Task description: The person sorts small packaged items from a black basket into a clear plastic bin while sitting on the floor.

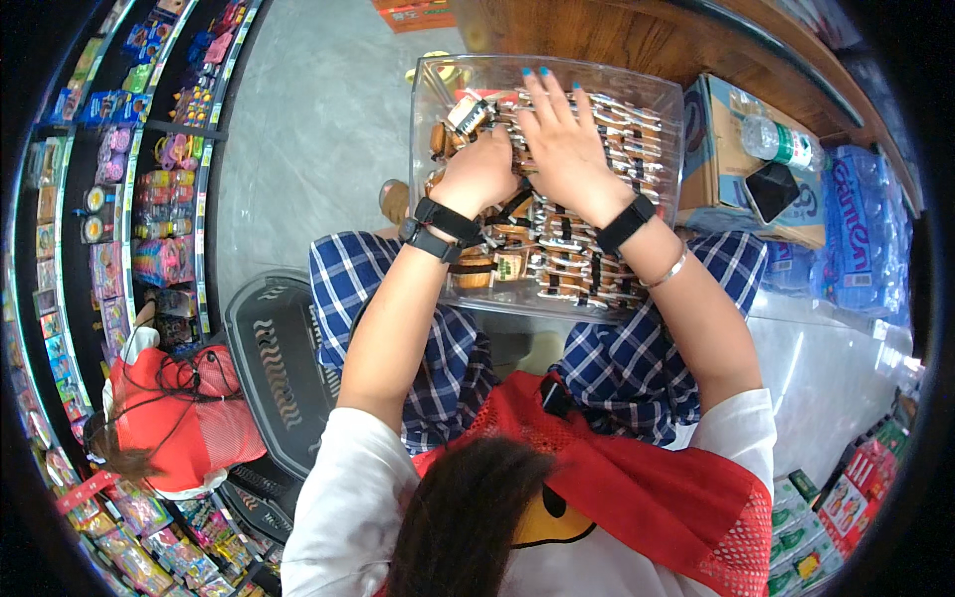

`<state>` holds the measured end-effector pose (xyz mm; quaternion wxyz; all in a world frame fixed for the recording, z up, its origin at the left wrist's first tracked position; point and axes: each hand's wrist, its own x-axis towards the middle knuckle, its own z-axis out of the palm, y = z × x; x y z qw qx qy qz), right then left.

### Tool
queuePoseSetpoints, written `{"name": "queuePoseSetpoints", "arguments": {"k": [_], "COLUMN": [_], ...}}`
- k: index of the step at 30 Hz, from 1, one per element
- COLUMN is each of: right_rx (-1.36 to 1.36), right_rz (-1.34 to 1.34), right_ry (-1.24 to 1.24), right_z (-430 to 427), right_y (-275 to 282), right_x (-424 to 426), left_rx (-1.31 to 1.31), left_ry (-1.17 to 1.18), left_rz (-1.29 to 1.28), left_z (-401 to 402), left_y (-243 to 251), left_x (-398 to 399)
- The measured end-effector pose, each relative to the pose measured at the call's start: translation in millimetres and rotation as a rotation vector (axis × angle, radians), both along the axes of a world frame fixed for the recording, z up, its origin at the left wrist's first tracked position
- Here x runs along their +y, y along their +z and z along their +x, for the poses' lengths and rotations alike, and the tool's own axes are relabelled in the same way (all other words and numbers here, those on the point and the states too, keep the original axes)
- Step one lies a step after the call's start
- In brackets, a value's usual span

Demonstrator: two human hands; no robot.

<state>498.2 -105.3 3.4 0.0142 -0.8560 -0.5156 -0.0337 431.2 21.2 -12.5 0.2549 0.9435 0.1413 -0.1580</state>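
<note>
A clear plastic bin (548, 67) rests across my lap, holding rows of small wrapped snack packets (630, 138) with dark bands. My right hand (563, 149) lies spread and palm down over the upright rows near the bin's middle. Just left of it, my left hand (481, 172) is curled down among the packets. Its fingertips are hidden, so whether it grips one cannot be told. Past that hand, a loose packet with a white label (468, 113) leans on others in the far left corner. More packets (477, 270) lie flat in the near left part.
On the right, a cardboard box (716, 142) bears a plastic bottle (783, 143) and a phone (772, 192), beside shrink-wrapped water bottles (865, 224). Stocked shelves (164, 194) line the left. A person in a red vest (179, 418) is near a black plastic crate (276, 366).
</note>
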Motion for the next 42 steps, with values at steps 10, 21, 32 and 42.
{"name": "queuePoseSetpoints", "arguments": {"k": [10, 21, 32, 42], "right_rx": [0.317, 0.212, 0.134, 0.119], "right_rz": [-0.129, 0.018, 0.096, 0.015], "right_ry": [-0.005, -0.039, -0.062, -0.118], "right_z": [5.0, 14.2, 18.0, 23.2], "right_y": [5.3, 7.5, 5.9, 11.6], "right_x": [-21.0, -19.9, -23.2, -30.9], "left_rx": [-0.234, -0.338, -0.235, -0.453], "left_ry": [-0.118, 0.022, 0.085, 0.018], "left_rz": [-0.095, -0.051, -0.21, 0.061], "left_z": [0.0, 4.3, 10.7, 3.3], "left_y": [2.0, -19.3, -10.6, -11.2], "left_x": [-4.3, -12.3, -10.9, -20.2]}}
